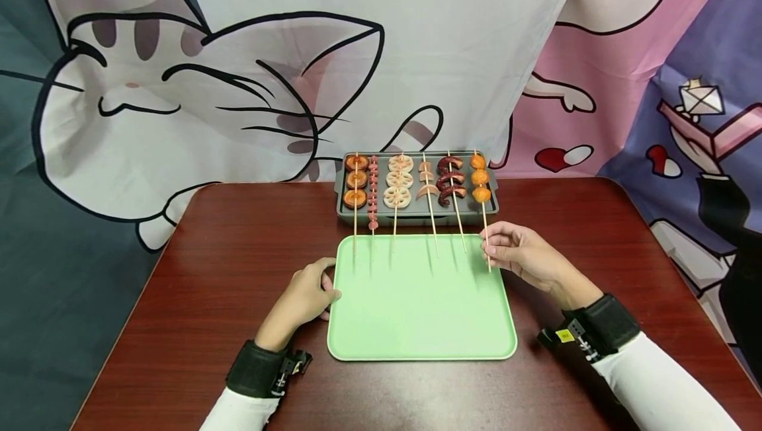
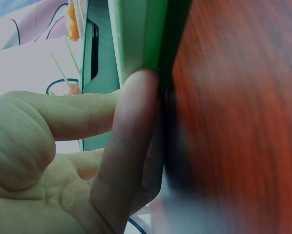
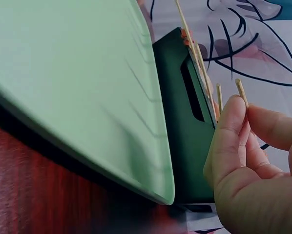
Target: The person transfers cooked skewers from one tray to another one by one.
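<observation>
My left hand (image 1: 306, 291) grips the left edge of a light green rectangular tray (image 1: 417, 325), with fingertips right at its rim in the left wrist view. Between thumb and fingers, my right hand (image 1: 524, 252) pinches the bare lower end of a skewer of round orange balls (image 1: 481, 195). Those balls lie at the right end of a dark grill pan (image 1: 417, 219) behind the tray. In the right wrist view, the tip of the pinched stick (image 3: 240, 90) pokes out above the fingertips.
Along the pan lie other skewers: brown round slices (image 1: 356, 180), small pink pieces (image 1: 373, 186), lotus root slices (image 1: 400, 180), pale orange pieces (image 1: 426, 176) and dark red curled pieces (image 1: 450, 180). Their sticks overhang the tray's back edge. A printed cloth (image 1: 464, 54) hangs behind the wooden table (image 1: 238, 246).
</observation>
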`<state>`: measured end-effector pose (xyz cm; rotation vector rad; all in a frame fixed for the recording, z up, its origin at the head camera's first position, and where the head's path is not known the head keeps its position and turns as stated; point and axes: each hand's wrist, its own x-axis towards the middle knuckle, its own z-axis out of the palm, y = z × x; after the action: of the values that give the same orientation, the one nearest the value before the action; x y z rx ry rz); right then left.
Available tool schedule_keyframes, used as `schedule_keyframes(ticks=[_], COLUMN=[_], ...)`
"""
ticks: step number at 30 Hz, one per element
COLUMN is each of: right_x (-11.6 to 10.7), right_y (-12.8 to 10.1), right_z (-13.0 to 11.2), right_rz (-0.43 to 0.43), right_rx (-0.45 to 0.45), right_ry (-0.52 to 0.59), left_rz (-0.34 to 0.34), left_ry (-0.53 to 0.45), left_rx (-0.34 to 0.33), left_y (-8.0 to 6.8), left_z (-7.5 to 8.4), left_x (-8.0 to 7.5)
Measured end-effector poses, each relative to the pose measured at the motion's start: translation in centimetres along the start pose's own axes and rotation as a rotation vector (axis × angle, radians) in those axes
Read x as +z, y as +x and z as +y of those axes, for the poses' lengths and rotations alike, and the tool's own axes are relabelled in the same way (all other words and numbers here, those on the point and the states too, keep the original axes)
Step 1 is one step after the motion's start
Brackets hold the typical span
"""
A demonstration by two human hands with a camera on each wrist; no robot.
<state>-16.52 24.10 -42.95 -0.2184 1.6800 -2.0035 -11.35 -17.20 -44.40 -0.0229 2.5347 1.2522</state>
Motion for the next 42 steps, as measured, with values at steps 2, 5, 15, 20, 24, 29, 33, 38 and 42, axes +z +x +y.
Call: schedule_keyframes(ticks=[2,5,15,20,24,29,33,38,42], right_x=[0.1,0.3,0.5,0.7,0.8,1.0,1.2,1.4,1.5], right_y=[-0.2,-0.5,-2.0,-2.6,-3.0,-3.4,-3.6,-3.9,-4.3], right_z=[0.0,0.1,0.6,0.7,0.8,1.0,1.2,1.3,1.3], right_rz=[0.006,0.011,-0.016,-0.011,-0.02,-0.033,-0.042,-0.057,-0.056], right_rx=[0.011,0.017,0.015,0.025,0.02,0.023,0.029,0.033,0.027], right_ry=[-0.007,-0.024,-0.065,-0.094,-0.099,-0.12,-0.148,-0.16,-0.166], left_rz=[-0.002,-0.002,-0.011,-0.007,-0.008,-0.009,-0.001,-0.005,-0.006], left_ry=[0.001,0.004,0.007,0.009,0.007,0.003,0.003,0.006,0.011], left_rx=[-0.003,-0.004,-0.001,0.0,0.004,0.001,0.001,0.002,0.005], left_y=[0.0,0.0,0.1,0.1,0.1,0.1,0.1,0.1,0.1], left_z=[-0.1,-0.2,-0.1,0.0,0.1,0.0,0.0,-0.1,-0.1], left_x=[0.0,-0.1,-0.1,-0.1,0.0,0.0,0.0,0.0,0.1])
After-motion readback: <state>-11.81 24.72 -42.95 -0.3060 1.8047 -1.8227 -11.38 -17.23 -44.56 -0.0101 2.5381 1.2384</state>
